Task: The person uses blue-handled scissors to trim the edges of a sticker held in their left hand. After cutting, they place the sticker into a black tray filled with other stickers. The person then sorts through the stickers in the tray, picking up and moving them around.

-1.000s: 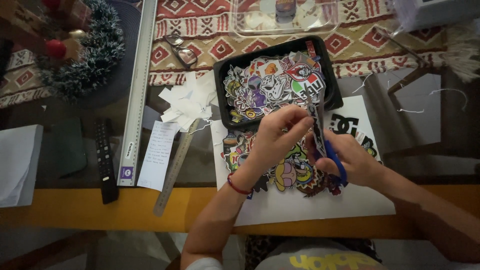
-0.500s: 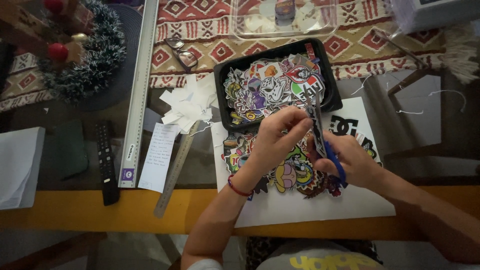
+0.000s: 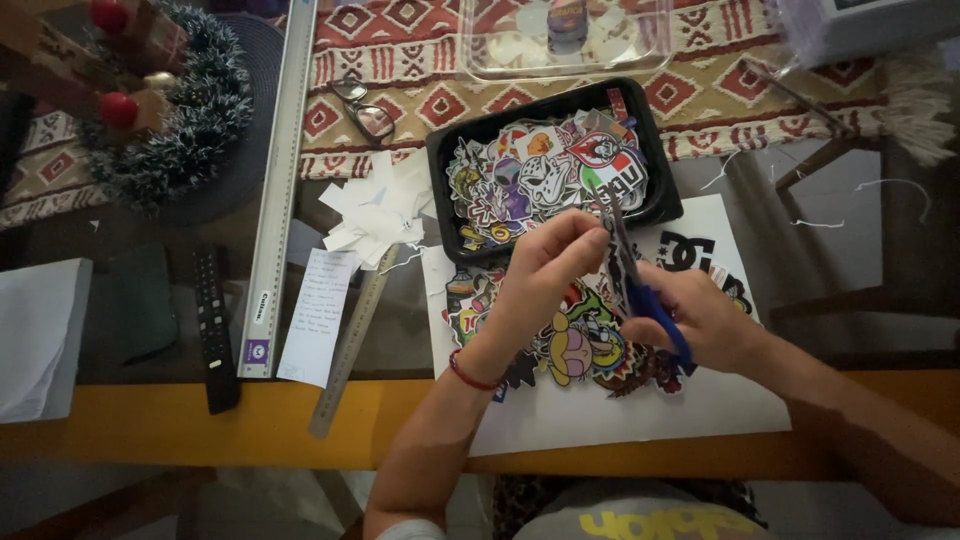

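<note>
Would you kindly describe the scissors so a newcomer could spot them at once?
Start at the black tray of stickers on the glass table. Just below it, above a white sheet, the right hand grips the scissors: the only blue-handled tool, blades pointing towards the tray.

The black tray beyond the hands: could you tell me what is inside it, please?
The black tray holds a heap of colourful cut-out stickers, overlapping one another. They cover its floor, so anything beneath them cannot be seen.
</note>
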